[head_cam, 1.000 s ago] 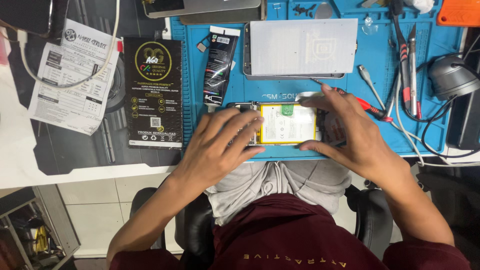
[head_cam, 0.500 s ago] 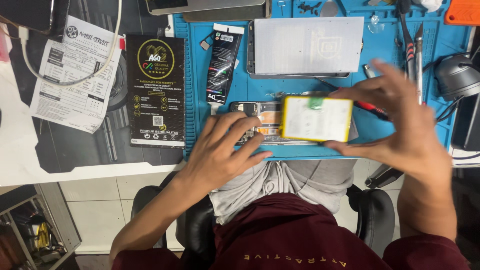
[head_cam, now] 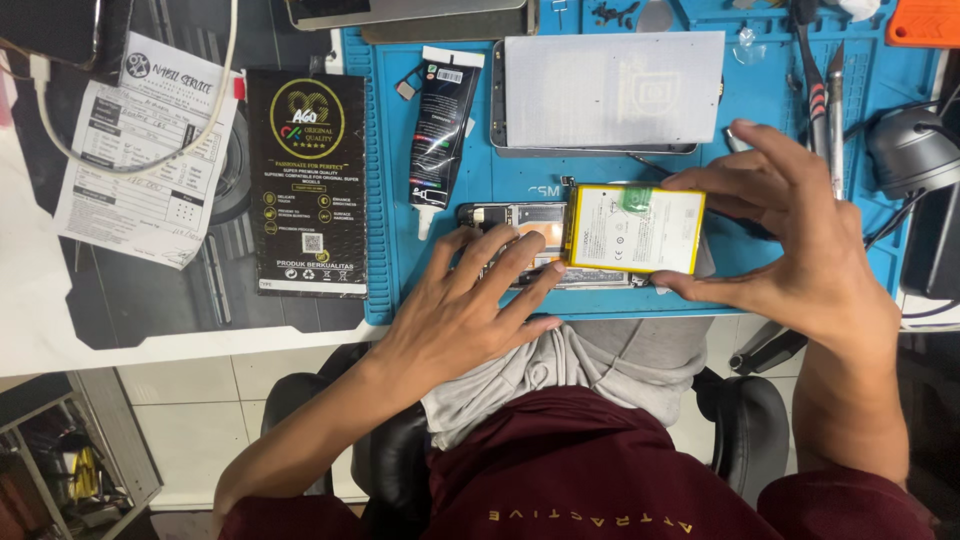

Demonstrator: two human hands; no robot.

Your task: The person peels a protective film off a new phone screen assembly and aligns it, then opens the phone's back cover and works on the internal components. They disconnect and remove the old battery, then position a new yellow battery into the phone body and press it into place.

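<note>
Holding a flat yellow-edged battery [head_cam: 634,229] up off the mat, the right hand [head_cam: 800,250] pinches it by its right side, thumb under the low edge & fingers on the top edge. So that hand is closed on the battery, w/ the fingers spread a bit. The battery sits in the middle of the frame, a bit right of center, tilted over the right end of the open phone [head_cam: 520,245].

The left hand [head_cam: 465,310] lies flat on the phone, fingers spread wide, pressing it down on the blue work mat [head_cam: 385,280]. It grips nothing; it just pins the phone in place.

The step in hand looks like moving the battery at the open phone body; can't tell if it's going in or coming out. The next move calls for a steady left hand so the phone won't slide, & a gentle, level right hand so the battery doesn't bend or catch on the small parts.

Nearby: a black glue tube [head_cam: 440,130] at upper center-left, a grey phone back panel [head_cam: 610,90] at the top middle, a black box [head_cam: 307,180] left of the mat, a paper slip [head_cam: 140,150] at upper left, & some hand tools [head_cam: 825,110] at upper right.
</note>
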